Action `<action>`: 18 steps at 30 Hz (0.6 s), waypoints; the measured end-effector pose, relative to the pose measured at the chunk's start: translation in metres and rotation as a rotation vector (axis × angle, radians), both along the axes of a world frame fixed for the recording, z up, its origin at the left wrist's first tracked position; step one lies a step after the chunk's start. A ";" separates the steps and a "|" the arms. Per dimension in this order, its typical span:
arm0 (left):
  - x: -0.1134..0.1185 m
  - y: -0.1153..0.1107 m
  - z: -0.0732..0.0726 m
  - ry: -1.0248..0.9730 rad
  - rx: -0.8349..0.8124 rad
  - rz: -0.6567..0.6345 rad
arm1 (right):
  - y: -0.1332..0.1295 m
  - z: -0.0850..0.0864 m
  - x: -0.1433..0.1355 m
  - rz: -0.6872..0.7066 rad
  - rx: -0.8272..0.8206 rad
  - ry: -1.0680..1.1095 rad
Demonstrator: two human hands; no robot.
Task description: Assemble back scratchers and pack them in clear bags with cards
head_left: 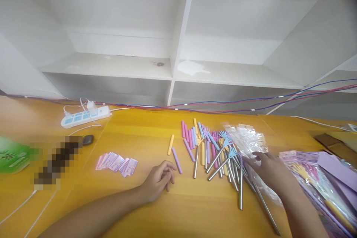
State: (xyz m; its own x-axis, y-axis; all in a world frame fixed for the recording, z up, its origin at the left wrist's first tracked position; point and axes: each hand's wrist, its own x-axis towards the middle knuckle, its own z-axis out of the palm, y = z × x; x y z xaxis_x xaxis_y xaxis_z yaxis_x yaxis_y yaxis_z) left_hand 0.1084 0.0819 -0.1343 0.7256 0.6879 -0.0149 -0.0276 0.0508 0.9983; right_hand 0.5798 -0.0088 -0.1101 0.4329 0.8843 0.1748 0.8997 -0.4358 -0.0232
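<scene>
My left hand point(159, 180) rests over the table with its fingers loosely curled together and nothing visible in them. Just beyond it lie a purple handle tube point(177, 160) and a yellow handle tube point(171, 144). My right hand point(263, 165) reaches over the right side of a heap of back scratchers with metal rods and coloured hand-shaped heads, among them a light blue back scratcher point(232, 152). Its fingers are apart, near a purple head and clear plastic bags point(249, 139). The fingertips are partly hidden. Several pink, purple, blue and yellow handle tubes point(189, 150) lie beside the heap.
Fanned printed cards point(117, 163) lie left of my left hand. Packed bags of back scratchers point(315, 178) are piled at the right. A power strip point(86, 117), a dark mouse-like object point(88, 140) and a green packet point(13, 155) sit left. Cables run along the white shelf point(125, 67).
</scene>
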 end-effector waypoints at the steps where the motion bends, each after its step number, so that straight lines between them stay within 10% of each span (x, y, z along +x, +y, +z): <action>1: 0.000 0.000 0.000 0.002 -0.001 -0.001 | 0.002 -0.007 0.001 -0.008 0.001 0.016; 6: 0.001 0.002 0.002 0.011 -0.015 -0.005 | -0.004 -0.018 -0.001 -0.079 0.063 -0.081; 11: 0.003 0.002 0.006 0.032 -0.008 -0.019 | -0.007 0.013 -0.043 -0.064 0.283 -0.283; 18: 0.002 0.000 0.007 0.060 -0.013 -0.016 | 0.011 0.018 -0.088 0.254 0.456 -0.086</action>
